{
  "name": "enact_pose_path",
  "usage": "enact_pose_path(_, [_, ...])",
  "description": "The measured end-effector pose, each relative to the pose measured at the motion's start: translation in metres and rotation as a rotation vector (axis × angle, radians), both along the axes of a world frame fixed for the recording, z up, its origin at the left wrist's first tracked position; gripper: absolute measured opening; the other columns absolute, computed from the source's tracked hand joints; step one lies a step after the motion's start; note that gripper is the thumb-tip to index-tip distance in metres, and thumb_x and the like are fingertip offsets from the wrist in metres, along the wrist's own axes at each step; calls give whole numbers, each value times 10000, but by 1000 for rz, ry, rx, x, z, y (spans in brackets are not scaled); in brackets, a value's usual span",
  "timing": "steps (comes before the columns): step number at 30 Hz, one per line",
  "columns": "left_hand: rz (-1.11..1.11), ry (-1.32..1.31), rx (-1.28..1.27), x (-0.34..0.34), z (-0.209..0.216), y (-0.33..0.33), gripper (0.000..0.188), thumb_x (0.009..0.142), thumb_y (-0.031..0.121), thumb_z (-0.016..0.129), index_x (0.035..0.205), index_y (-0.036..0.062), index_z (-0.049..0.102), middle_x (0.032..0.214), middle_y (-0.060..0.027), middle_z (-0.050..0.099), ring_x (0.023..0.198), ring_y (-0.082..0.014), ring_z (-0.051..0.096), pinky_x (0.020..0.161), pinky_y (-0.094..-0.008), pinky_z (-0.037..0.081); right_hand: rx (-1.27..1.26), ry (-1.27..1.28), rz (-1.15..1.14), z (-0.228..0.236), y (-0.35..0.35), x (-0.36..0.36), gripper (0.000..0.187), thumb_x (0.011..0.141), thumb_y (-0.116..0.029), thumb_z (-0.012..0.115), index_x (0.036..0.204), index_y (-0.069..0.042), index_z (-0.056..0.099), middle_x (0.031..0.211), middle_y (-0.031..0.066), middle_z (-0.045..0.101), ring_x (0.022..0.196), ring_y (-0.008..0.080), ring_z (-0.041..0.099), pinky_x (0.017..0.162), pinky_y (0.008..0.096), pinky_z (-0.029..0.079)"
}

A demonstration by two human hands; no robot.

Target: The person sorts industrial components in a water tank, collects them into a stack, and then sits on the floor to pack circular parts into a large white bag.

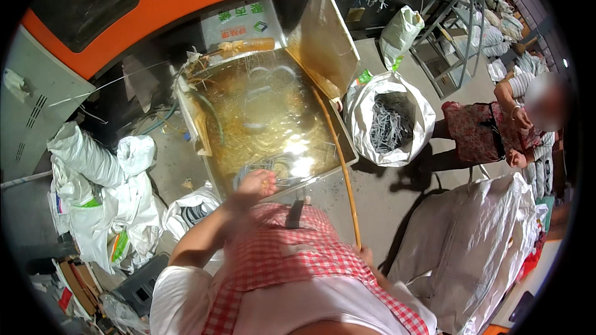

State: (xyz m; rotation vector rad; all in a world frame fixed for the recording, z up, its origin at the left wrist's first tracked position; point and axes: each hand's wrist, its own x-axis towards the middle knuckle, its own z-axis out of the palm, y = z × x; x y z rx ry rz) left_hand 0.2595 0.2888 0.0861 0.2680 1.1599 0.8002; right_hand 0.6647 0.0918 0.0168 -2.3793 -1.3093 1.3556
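Observation:
A long, thin wooden pole (343, 167) slants across the right rim of a water-filled tank (355, 153). Its lower end meets my right hand (366, 256), which is closed around it beside my checked apron. My left hand (259, 183) is over the tank's near edge with its fingers curled. Right by those fingers, a grey looped bundle (245, 172) lies in the yellowish water. What the left fingers grip, if anything, is too small to make out. Pale curved pieces (272, 75) show farther back in the water.
A white sack of grey strips (391, 125) stands right of the tank. Beyond it are a metal step ladder (452, 40) and a person (490, 124). A bulky white sack (462, 242) is at near right; more white sacks (105, 192) lie left. An orange machine (155, 0) stands behind.

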Motion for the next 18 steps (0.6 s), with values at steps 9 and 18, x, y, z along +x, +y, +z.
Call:
enact_pose_path(9, [483, 110, -55, -61, 14, -47, 128, 881, 131, 434, 888, 32, 515, 711, -57, 551, 607, -180, 540, 553, -288, 476, -19, 134, 80, -81, 205, -9, 479, 818, -447, 512, 802, 30, 562, 519, 57, 490, 406, 155, 481, 394, 305, 407])
enact_pose_path(18, [534, 171, -144, -50, 36, -66, 167, 897, 161, 415, 885, 26, 513, 710, -65, 568, 568, -178, 564, 509, -282, 484, 246, 420, 241, -218, 305, -94, 419, 840, -399, 460, 847, 5, 572, 689, 126, 544, 597, 232, 540, 515, 361, 414])
